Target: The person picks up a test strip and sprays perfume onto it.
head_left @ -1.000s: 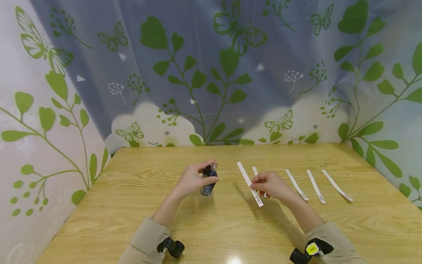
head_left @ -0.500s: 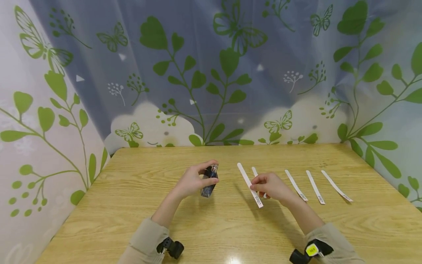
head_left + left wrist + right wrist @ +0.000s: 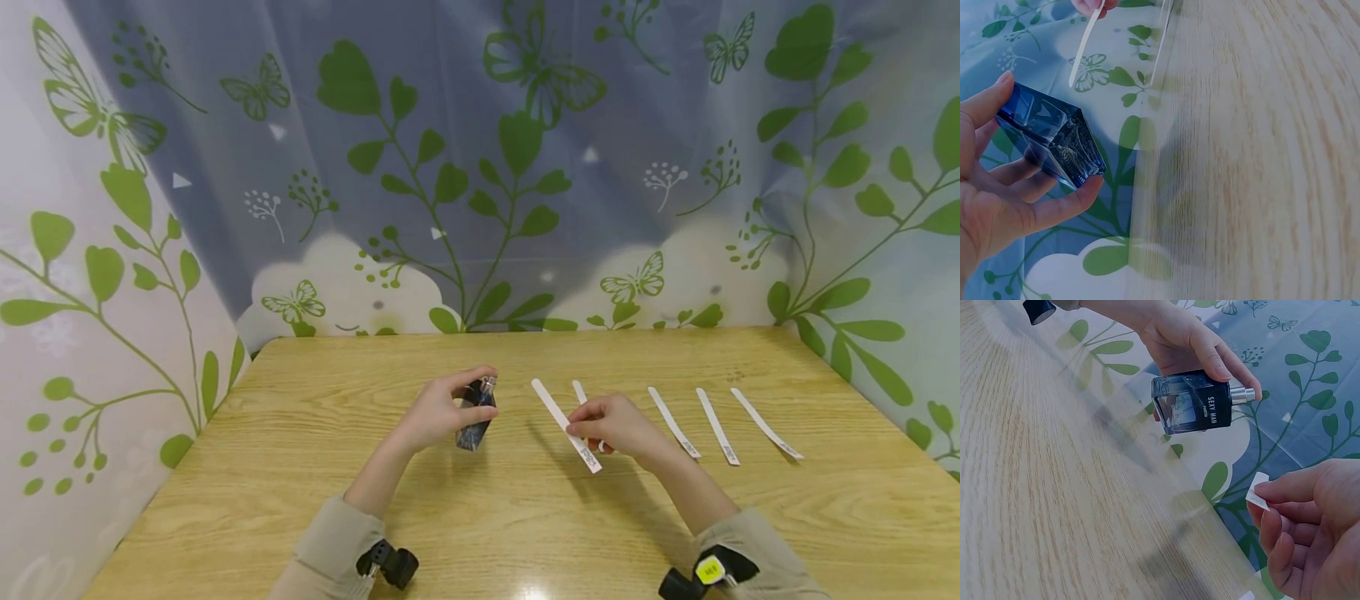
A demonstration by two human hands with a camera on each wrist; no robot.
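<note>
My left hand grips a dark blue glass perfume bottle, tilted and raised off the table. Its index fingertip rests on the silver spray nozzle, as the right wrist view also shows; "SEXY MAN" is printed on the black band there. To the right, my right hand pinches a white paper test strip between thumb and fingers. The strip slants above the table, its far end toward the nozzle but apart from it, and its near end bears handwriting. In the left wrist view, the bottle's base faces the camera.
Another white strip lies partly hidden behind my right hand. Three more strips, including the rightmost strip, lie spaced out on the right of the wooden table. A leaf-patterned curtain hangs behind the table's back edge.
The strip in my right hand has turned slightly, its far end shifting left and a little nearer the bottle. My left hand and the bottle look nearly still.
</note>
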